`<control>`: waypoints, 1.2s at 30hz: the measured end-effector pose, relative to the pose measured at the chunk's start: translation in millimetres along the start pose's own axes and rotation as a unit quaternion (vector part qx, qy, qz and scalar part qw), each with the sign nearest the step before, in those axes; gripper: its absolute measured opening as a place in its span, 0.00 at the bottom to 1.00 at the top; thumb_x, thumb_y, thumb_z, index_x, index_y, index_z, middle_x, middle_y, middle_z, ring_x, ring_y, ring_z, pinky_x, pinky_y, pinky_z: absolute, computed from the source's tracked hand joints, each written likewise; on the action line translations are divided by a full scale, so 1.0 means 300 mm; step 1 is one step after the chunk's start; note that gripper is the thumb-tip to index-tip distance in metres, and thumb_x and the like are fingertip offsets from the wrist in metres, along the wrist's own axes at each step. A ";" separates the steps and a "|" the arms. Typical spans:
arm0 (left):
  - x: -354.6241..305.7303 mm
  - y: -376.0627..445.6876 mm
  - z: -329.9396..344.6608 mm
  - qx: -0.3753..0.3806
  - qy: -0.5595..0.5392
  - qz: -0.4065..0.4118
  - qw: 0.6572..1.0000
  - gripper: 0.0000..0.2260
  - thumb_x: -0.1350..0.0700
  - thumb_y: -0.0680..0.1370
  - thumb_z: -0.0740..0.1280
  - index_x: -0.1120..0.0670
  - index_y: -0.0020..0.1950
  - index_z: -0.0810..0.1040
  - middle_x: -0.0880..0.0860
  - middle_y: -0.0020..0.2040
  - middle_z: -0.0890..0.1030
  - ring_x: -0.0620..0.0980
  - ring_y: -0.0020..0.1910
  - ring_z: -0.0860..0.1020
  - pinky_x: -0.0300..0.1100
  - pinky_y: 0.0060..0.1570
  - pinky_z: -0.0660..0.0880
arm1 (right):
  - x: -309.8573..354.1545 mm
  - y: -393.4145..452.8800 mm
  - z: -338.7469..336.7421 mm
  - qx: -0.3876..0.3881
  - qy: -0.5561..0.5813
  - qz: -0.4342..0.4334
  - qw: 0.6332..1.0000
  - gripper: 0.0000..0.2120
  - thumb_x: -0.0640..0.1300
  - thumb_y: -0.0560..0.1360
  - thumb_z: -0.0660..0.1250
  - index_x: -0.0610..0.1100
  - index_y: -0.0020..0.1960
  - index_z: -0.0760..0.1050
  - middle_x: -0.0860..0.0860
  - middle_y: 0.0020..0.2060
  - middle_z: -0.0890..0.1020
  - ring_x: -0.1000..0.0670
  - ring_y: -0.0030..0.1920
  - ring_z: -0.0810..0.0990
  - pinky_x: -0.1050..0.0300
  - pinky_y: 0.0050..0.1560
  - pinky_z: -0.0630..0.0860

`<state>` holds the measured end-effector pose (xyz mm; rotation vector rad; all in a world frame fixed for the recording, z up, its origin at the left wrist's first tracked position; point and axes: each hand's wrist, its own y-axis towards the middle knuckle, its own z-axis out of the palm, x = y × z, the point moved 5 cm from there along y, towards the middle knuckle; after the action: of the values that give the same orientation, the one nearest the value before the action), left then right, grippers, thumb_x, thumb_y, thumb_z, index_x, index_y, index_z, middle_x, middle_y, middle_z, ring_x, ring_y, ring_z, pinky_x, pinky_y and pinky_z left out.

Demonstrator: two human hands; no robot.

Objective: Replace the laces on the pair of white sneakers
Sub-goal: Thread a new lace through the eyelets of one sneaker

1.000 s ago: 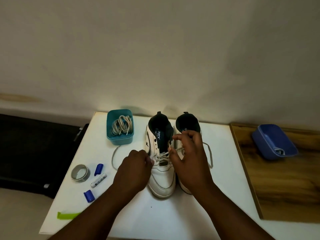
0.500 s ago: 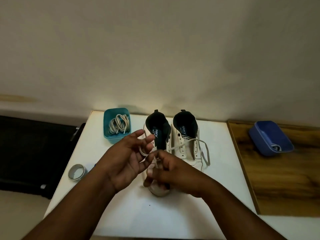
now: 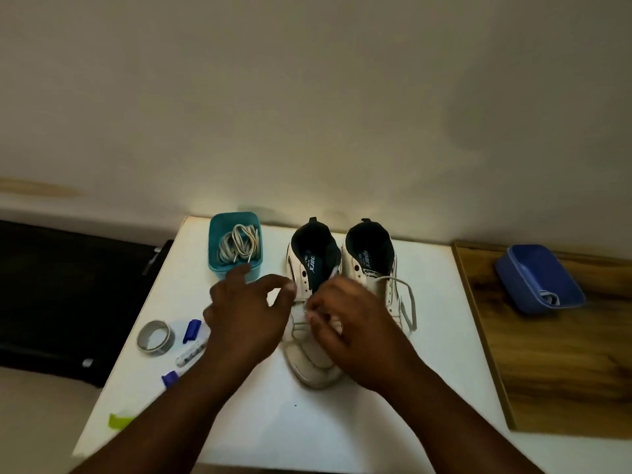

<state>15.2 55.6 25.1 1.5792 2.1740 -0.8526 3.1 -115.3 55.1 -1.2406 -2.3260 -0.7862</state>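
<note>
My right hand [image 3: 345, 323] pinches the thin, soft grey-white lace [image 3: 301, 311] over the low eyelets of the left white leather sneaker [image 3: 311, 336], which stands beside its partner sneaker [image 3: 371, 265], right of the teal plastic tub [image 3: 219, 268]. My left hand [image 3: 246, 316] hovers half-curled just left of that shoe, gripping nothing I can see. The lace looks limp and light; I judge pinching near its stiff tip works best.

Left sneaker [image 3: 313, 302], insole: white brand lettering, legible as "parx", first letter cut off. Right sneaker [image 3: 371, 265], insole: same lettering, "parx". Smaller print beneath both: too small to read.
</note>
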 end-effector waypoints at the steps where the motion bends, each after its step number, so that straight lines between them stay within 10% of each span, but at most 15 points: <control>1: -0.027 -0.007 -0.008 -0.004 -0.039 0.033 0.999 0.17 0.33 0.80 0.60 0.39 0.56 0.84 0.49 0.71 0.73 0.55 0.72 0.69 0.57 0.70 0.67 | 0.018 -0.003 0.024 0.036 0.011 -0.019 0.999 0.05 0.45 0.80 0.67 0.46 0.54 0.79 0.52 0.51 0.77 0.52 0.50 0.77 0.53 0.48 0.76; 6: -0.071 -0.041 0.033 0.223 -0.352 0.007 0.909 0.13 0.46 0.82 0.66 0.49 0.49 0.88 0.51 0.47 0.88 0.50 0.49 0.85 0.46 0.54 0.78 | 0.044 -0.032 0.089 0.114 0.040 -0.051 0.991 0.07 0.47 0.80 0.67 0.47 0.56 0.79 0.53 0.56 0.77 0.52 0.55 0.77 0.48 0.52 0.78; 17: -0.067 -0.018 0.009 0.013 -0.397 0.072 0.915 0.05 0.51 0.80 0.70 0.47 0.51 0.86 0.48 0.42 0.86 0.45 0.40 0.81 0.38 0.43 0.79 | -0.068 -0.010 0.045 -0.111 0.170 0.177 0.963 0.04 0.49 0.79 0.72 0.54 0.50 0.77 0.55 0.46 0.81 0.52 0.44 0.84 0.46 0.43 0.82; 24: -0.080 -0.033 0.078 0.104 -0.500 0.041 0.859 0.12 0.56 0.75 0.75 0.52 0.58 0.84 0.57 0.47 0.87 0.50 0.48 0.86 0.44 0.52 0.82 | -0.065 -0.034 0.051 -0.126 0.201 0.238 0.942 0.10 0.53 0.81 0.69 0.51 0.42 0.82 0.53 0.34 0.84 0.52 0.37 0.83 0.47 0.40 0.80; 29: -0.050 -0.014 0.100 0.074 -0.506 -0.006 0.859 0.06 0.58 0.80 0.71 0.50 0.53 0.86 0.52 0.48 0.88 0.51 0.51 0.85 0.45 0.54 0.81 | -0.080 -0.029 0.065 -0.076 0.176 0.231 0.954 0.04 0.50 0.79 0.72 0.52 0.47 0.83 0.56 0.39 0.85 0.54 0.40 0.83 0.48 0.42 0.82; 36: -0.063 0.043 0.067 -0.104 -0.216 0.146 0.960 0.10 0.51 0.81 0.70 0.42 0.61 0.83 0.40 0.47 0.85 0.41 0.42 0.81 0.35 0.46 0.76 | -0.188 -0.048 0.049 -0.142 -0.038 0.312 0.939 0.11 0.60 0.76 0.71 0.53 0.50 0.80 0.57 0.42 0.81 0.56 0.44 0.80 0.52 0.45 0.79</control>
<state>31.8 31.5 16.8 1.4070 1.6202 -0.7608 19.9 -147.7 7.4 -2.0175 -1.7220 -0.8593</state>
